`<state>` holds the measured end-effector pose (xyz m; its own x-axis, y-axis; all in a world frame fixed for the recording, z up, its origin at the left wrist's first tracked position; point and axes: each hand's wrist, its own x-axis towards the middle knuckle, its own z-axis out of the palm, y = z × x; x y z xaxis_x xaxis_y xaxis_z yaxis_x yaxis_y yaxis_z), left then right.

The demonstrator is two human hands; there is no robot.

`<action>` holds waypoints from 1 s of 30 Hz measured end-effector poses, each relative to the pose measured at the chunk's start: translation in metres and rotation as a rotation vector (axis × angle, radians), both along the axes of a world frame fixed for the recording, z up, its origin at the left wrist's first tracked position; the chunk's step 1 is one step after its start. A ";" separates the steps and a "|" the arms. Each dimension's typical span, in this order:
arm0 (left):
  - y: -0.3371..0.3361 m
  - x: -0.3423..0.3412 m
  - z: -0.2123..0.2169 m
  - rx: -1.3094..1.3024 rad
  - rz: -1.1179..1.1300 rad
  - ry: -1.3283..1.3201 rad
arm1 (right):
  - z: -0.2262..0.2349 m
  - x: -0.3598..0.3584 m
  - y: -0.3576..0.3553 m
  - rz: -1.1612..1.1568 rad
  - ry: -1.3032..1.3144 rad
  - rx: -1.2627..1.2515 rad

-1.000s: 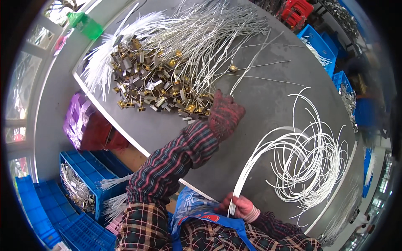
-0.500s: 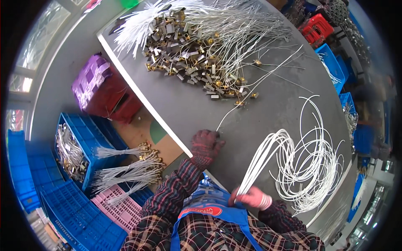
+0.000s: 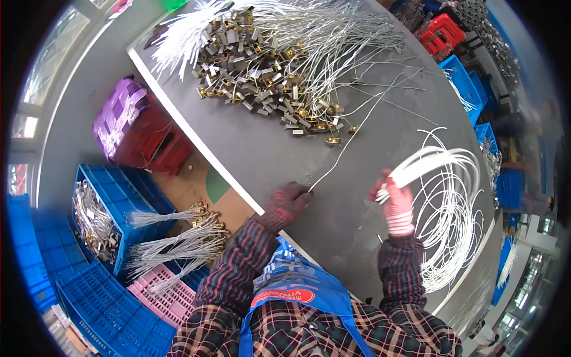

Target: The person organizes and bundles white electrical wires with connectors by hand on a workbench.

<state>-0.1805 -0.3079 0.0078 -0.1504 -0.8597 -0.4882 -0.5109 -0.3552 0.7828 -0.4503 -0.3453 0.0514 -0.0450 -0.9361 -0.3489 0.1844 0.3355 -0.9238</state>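
Observation:
My left hand (image 3: 288,206), in a dark red glove, rests low over the grey table near its left edge. Its fingertips are pinched at the near end of a single thin white wire (image 3: 342,153), which runs up toward the pile. In a red and white glove, my right hand (image 3: 395,203) is closed around the end of a bundle of white wires (image 3: 421,168), raised above the table. That bundle arches over to a loose coil of white wire (image 3: 443,256) at the right. At the far side lies a heap of small metal blocks with brass pieces (image 3: 262,77), with wires attached.
Left of the table (image 3: 238,143) stand a red box with purple wrapping (image 3: 148,137), a blue crate of metal parts (image 3: 113,220) and a pink crate (image 3: 169,291) under wire bundles (image 3: 172,244). Blue bins (image 3: 461,83) and a red stool (image 3: 441,35) are beyond the right edge.
My right hand has moved up and away from my body with the wire bundle, which now arches right. My left hand has stayed nearly in place at the single wire's end.

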 end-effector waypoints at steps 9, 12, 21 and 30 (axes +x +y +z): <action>0.036 0.005 -0.008 0.252 0.271 0.796 | -0.035 0.082 0.016 0.096 -0.439 0.318; 0.046 0.005 -0.006 0.238 0.243 0.668 | -0.038 0.092 0.024 0.063 -0.622 0.324; 0.101 0.018 -0.005 0.116 0.281 0.045 | -0.083 0.115 0.053 -0.048 -0.595 0.350; 0.354 0.157 -0.039 0.819 0.513 0.343 | -0.078 0.048 -0.008 -0.075 -0.279 0.138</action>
